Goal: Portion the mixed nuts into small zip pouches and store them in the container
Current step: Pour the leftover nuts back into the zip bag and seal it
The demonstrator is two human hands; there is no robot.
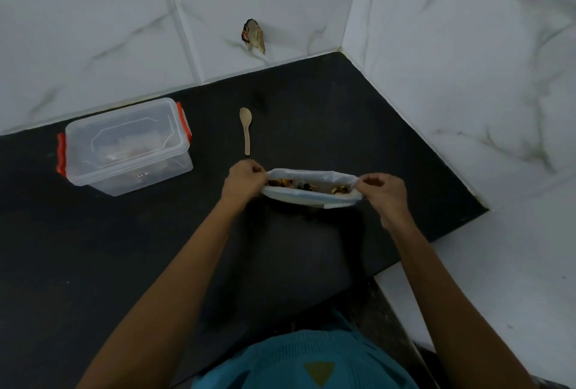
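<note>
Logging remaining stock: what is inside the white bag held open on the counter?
The bag is open at the mouth, and a strip of mixed nuts shows, brown and dark pieces. Its white walls hide how far down they go.

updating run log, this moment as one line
left hand pinches nut bag left end | right hand pinches right end | bag mouth open | spoon untouched | container lidded

I see a black countertop (pixel 311 108) running into a corner of white, grey-veined tiled walls (pixel 93 14). A dark ragged patch (pixel 253 35) mars one tile, and the light is dim.
</note>
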